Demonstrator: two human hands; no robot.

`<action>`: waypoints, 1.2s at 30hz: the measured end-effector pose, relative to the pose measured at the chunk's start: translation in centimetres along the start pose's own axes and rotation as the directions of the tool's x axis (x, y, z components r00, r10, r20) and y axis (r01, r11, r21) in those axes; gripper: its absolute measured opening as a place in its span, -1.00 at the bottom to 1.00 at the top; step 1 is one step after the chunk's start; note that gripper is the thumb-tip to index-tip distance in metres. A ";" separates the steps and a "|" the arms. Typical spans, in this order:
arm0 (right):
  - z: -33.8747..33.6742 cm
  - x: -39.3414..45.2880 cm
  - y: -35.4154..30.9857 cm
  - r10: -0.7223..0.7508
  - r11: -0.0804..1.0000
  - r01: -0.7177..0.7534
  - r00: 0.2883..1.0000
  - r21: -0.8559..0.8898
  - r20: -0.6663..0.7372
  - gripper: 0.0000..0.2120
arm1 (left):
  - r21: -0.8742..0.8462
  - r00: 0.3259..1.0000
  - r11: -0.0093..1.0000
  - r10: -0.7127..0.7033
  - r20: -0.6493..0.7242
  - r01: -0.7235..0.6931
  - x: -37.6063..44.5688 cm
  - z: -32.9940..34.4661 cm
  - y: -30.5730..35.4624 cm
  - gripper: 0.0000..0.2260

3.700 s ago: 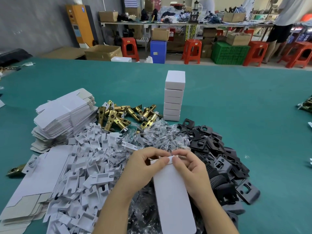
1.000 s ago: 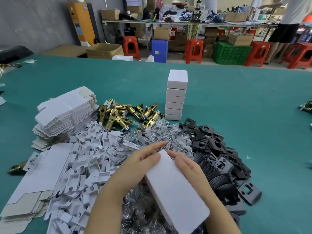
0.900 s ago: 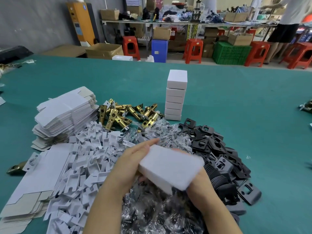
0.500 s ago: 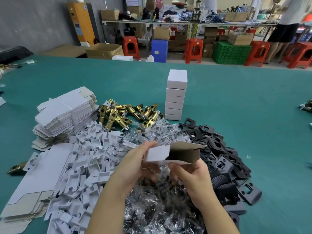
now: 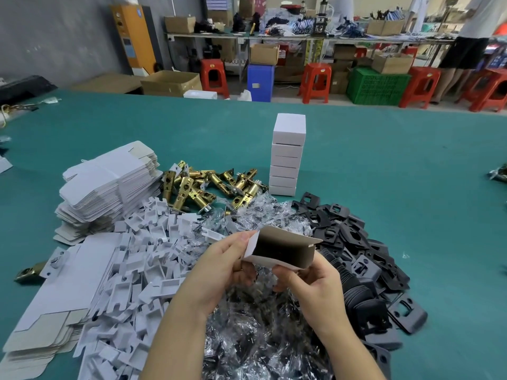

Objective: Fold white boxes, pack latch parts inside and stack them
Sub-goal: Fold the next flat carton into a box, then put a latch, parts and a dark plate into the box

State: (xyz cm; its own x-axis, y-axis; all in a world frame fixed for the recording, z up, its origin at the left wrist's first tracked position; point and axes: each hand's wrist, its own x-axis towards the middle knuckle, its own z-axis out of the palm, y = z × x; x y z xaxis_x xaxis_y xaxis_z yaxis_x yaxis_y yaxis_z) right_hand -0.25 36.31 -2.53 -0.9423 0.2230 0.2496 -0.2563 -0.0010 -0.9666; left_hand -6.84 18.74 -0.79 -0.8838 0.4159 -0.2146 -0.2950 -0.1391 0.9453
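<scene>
Both hands hold a white box above the parts, its open end turned toward me and its brown inside showing. My left hand grips its left side with the thumb on a white flap. My right hand holds it from below at the right. A stack of several closed white boxes stands upright behind. Brass latch bolts lie in a heap left of that stack. Black strike plates are piled on the right, white card inserts on the left, and clear plastic bags under my hands.
Flat unfolded box blanks are piled at the left, with more blanks at the near left. All of it lies on a green table. Red stools, crates and a person stand beyond the far edge.
The flat closed blank was turned over and opened up into a tube. Its open end now faces me, and the hands have shifted to its sides.
</scene>
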 end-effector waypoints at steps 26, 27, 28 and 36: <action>0.1 0.6 1.3 0.097 0.985 -0.094 0.995 -0.146 0.012 -0.67 | 0.909 0.825 0.340 0.422 -0.377 0.241 6.2 -3.7 7.2 -0.63; 0.1 0.6 1.3 0.096 0.984 -0.093 0.995 -0.152 0.011 -0.66 | 0.909 0.807 0.305 0.436 -0.398 0.283 7.5 -4.4 8.0 -0.62; 0.1 0.6 1.3 0.095 0.983 -0.091 0.995 -0.158 0.013 -0.66 | 0.906 0.793 0.271 0.442 -0.418 0.327 8.7 -5.1 8.6 -0.60; 0.1 0.9 1.2 0.106 0.982 -0.102 0.994 -0.159 0.014 -0.65 | 0.903 0.832 0.031 0.374 -0.409 0.429 12.3 -10.7 8.6 -0.56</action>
State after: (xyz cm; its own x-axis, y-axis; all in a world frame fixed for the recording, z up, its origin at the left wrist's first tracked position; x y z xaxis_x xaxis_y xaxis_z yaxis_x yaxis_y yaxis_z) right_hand -1.38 36.43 -3.43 -0.9670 0.2082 0.1469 -0.1211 0.1314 -0.9839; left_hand -24.08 13.07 2.11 -0.9945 -0.0732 0.0747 -0.0606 0.9855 0.1585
